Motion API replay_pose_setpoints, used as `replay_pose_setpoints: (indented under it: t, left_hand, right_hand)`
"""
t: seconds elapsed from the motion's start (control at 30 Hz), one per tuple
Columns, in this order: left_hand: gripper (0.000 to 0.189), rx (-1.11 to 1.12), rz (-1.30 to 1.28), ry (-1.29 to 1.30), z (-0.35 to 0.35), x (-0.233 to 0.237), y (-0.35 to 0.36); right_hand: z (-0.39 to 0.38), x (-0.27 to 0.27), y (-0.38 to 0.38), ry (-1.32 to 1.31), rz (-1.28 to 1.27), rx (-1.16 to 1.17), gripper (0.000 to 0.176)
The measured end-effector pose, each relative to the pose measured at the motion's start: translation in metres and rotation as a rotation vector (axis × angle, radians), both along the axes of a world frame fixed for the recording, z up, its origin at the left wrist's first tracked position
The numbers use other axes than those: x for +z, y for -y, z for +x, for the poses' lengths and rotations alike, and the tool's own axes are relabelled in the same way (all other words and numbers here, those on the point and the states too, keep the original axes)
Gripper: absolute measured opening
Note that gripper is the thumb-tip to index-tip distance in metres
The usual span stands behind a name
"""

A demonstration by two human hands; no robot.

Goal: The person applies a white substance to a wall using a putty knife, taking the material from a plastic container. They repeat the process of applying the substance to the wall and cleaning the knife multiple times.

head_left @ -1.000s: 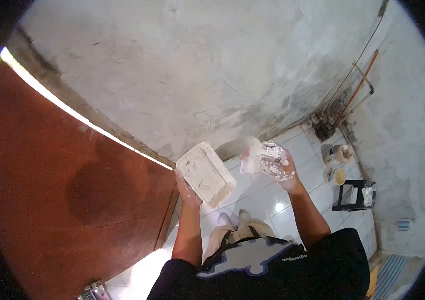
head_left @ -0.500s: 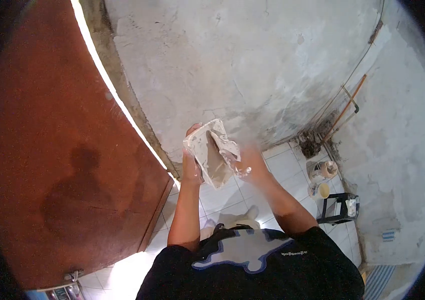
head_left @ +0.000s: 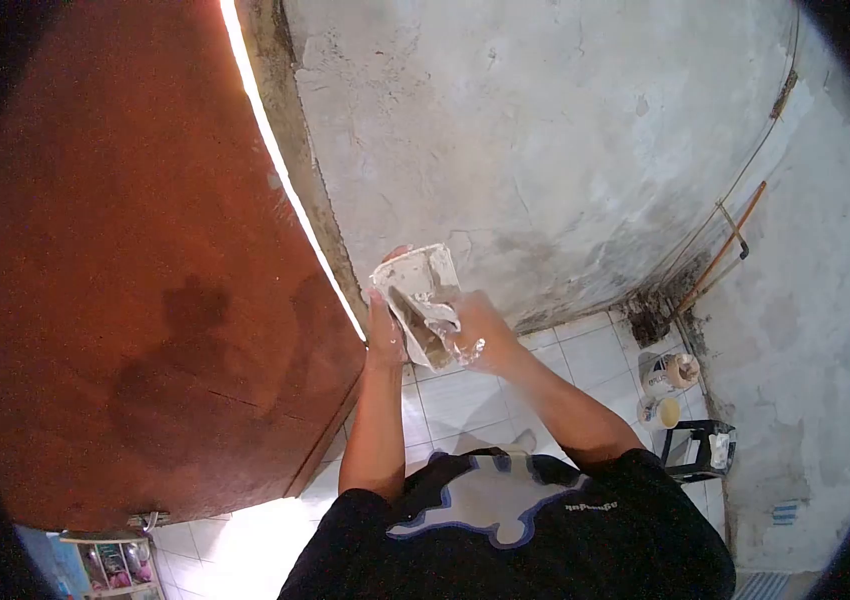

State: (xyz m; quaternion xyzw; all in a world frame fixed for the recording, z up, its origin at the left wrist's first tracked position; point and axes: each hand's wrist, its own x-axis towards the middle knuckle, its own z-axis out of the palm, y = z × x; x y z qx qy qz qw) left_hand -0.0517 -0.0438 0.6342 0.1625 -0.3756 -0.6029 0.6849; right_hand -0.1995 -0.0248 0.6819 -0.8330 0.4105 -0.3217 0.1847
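Note:
My left hand (head_left: 385, 328) is wrapped round the side of a white rectangular pan (head_left: 423, 262), smeared inside and along its rim with pale wet putty. The pan is tilted, its opening towards me. My right hand (head_left: 482, 335), slightly blurred and spotted with white putty, is closed on a putty knife (head_left: 413, 312). Its grey blade lies inside the pan, and a lump of putty (head_left: 440, 315) sits beside my fingers. The knife's handle is hidden in my grip.
A patchy grey plastered wall (head_left: 505, 130) stands in front, with a reddish-brown door (head_left: 175, 200) to the left. At right, a bucket (head_left: 670, 373), a yellowish tub (head_left: 661, 412) and a black stool (head_left: 697, 450) stand on white floor tiles. An orange-brown pipe (head_left: 725, 245) leans near the corner.
The knife has moved left and deeper across the pan, with my right hand closer to it. The pan is tilted a little differently. My view has shifted left.

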Motion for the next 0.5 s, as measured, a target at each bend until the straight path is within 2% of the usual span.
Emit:
replay_pose_setpoints:
  t: [0.13, 0.2, 0.23, 0.3, 0.43, 0.47, 0.5]
  left_hand:
    - [0.089, -0.011, 0.031, 0.012, 0.003, 0.002, 0.009]
    - [0.091, -0.027, 0.012, 0.054, 0.004, 0.008, 0.008]
    - [0.091, -0.036, 0.015, 0.06, 0.001, 0.01, 0.007]
    - [0.098, -0.038, 0.019, 0.077, 0.003, 0.012, 0.015]
    - [0.104, -0.073, 0.014, 0.091, 0.004, 0.015, 0.029]
    - [0.103, -0.158, -0.025, 0.081, 0.004, 0.017, 0.03]
    - [0.102, -0.242, -0.061, 0.069, 0.006, 0.019, 0.033]
  right_hand:
    - [0.008, -0.003, -0.001, 0.04, -0.101, -0.051, 0.034]
    - [0.003, 0.006, 0.012, 0.028, 0.154, 0.118, 0.035]
    - [-0.001, 0.008, 0.013, 0.035, 0.157, 0.11, 0.035]
    - [-0.003, 0.007, 0.023, 0.187, 0.406, 0.176, 0.036]
    - [-0.009, 0.001, 0.03, 0.266, 0.48, 0.156, 0.039]
    - [-0.014, 0.003, 0.023, 0.27, 0.478, 0.149, 0.039]
    - [-0.013, 0.008, 0.015, 0.405, 0.579, 0.076, 0.04]
